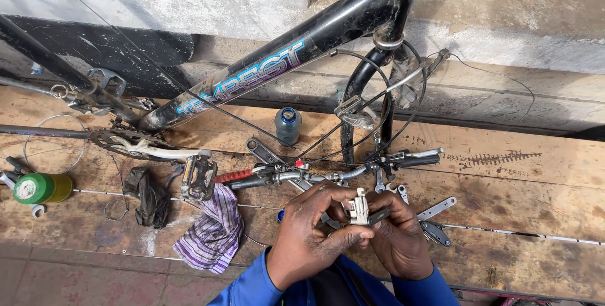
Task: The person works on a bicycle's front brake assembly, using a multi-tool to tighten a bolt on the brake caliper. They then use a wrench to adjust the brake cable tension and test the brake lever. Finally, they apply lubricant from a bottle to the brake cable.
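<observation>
My left hand (pixel 313 230) and my right hand (pixel 397 233) meet low in the middle of the view, both gripping a small pale metal brake part (pixel 359 207) with a dark lever end toward the right hand. Just above them lies the bicycle's handlebar (pixel 334 173) with black grips and brake levers. The black bicycle frame (pixel 283 60) runs diagonally behind it, and thin cables loop near the fork (pixel 365 92). Both sleeves are blue.
On the wooden boards (pixel 504 205) lie a striped cloth (pixel 214 230), a dark rag (pixel 148 196), a pedal on a white crank (pixel 198 177), a small blue bottle (pixel 288 124), a green-capped container (pixel 38 188), spanners (pixel 265 151) and a multi-tool (pixel 435 230).
</observation>
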